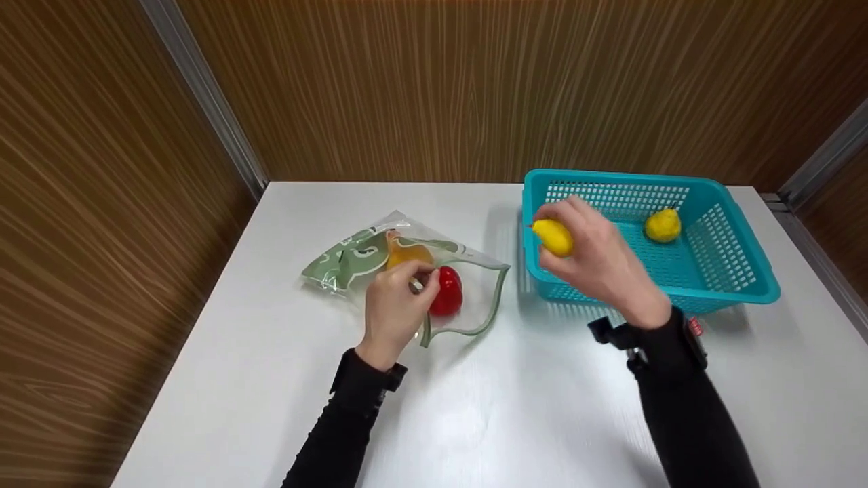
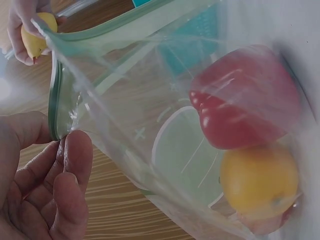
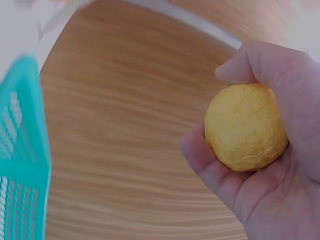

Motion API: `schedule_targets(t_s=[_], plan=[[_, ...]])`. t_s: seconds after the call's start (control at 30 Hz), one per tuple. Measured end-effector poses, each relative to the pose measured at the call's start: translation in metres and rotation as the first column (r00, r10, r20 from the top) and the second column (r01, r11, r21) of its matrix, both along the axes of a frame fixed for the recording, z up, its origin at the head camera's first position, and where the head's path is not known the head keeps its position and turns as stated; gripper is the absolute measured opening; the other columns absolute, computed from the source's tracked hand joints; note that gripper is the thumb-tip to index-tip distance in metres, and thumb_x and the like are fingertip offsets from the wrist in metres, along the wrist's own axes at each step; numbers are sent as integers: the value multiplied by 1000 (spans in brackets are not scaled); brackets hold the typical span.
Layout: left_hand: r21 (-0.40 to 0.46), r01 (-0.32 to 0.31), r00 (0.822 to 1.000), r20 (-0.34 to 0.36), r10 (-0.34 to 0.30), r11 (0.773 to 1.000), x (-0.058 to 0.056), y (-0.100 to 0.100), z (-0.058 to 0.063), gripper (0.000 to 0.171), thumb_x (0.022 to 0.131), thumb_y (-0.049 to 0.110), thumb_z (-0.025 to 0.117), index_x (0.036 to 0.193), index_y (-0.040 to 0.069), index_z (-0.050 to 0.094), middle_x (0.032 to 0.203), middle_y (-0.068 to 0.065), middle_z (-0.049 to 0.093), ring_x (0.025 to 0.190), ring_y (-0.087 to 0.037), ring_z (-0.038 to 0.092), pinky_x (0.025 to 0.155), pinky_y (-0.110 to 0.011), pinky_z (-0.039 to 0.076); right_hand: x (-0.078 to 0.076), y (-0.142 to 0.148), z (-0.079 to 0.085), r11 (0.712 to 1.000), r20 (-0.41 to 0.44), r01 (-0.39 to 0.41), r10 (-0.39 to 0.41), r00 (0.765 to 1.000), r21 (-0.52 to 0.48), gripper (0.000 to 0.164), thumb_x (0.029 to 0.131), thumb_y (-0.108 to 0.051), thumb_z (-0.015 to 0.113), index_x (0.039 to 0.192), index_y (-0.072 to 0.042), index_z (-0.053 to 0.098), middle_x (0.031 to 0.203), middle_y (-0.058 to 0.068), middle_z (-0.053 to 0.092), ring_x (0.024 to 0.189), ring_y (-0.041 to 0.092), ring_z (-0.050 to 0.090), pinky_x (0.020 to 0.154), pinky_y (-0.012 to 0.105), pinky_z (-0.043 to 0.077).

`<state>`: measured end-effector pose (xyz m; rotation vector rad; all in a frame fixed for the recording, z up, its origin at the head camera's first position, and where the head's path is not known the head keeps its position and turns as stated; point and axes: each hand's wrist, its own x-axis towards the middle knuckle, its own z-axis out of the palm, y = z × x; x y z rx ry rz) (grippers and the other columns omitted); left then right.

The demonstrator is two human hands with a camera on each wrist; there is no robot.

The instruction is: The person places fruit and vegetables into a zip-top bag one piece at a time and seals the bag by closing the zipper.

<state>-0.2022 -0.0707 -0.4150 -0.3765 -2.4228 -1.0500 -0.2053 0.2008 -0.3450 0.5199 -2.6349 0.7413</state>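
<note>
At white table [image 1: 475, 420] before wood-grain wall [image 1: 434, 88]; with left hand [image 1: 393, 305] pinches clear bag [image 1: 332, 268] containing red pepper [image 1: 447, 291], orange fruit [image 2: 259, 180]; with right hand [image 1: 600, 257] grips yellow fruit [image 1: 554, 238] near teal basket [image 1: 627, 178] containing lumpy pear [image 1: 662, 226]

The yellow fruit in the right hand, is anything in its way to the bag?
Nothing visible is. The right hand holds the fruit higher than the basket, with open space towards the bag, whose edge the left hand pinches.
</note>
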Motion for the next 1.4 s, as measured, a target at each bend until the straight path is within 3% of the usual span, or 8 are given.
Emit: schedule_targets(t_s=[0.47,0.83,0.97,1.17,1.4], plan=[[5,4,1000,-7,-4,1000,2,-4,1,10,85,20,66,88,12,73,79,0,73,69,-11,65,60,-20,51,11,-41,-36,996,74,-43,49,996,-83,35,79,-13,68,112,-19,58,105,0,56,91,14,51,77,29,49],[-3,-16,1000,-14,16,1000,2,-11,2,10,85,20,66,87,12,73,78,0,73,69,-10,66,60,-21,51,13,-63,-53,991,69,-134,135,989,-18,33,79,-15,69,110,-20,60,104,-2,59,89,13,54,77,25,52],[-3,-17,1000,-17,17,1000,1,-11,3,11,85,21,67,88,12,73,78,0,73,69,-11,66,60,-21,51,12,-73,-61,983,66,-182,179,982,37,35,76,-15,70,109,-20,62,101,-1,61,85,13,54,74,24,52],[-2,-10,1000,-21,10,1000,0,-9,2,11,86,22,67,87,13,72,77,0,72,68,-15,66,58,-21,51,2,-86,-82,973,162,-213,197,967,92,38,75,-17,71,112,-21,63,97,-1,59,78,12,52,67,21,47],[-19,-4,1000,-17,4,1000,1,-7,2,11,86,23,67,87,13,72,78,0,73,67,-12,65,57,-19,50,-7,-97,-101,971,218,-231,212,952,64,36,77,-18,70,111,-18,61,93,1,59,75,13,51,67,22,46]])
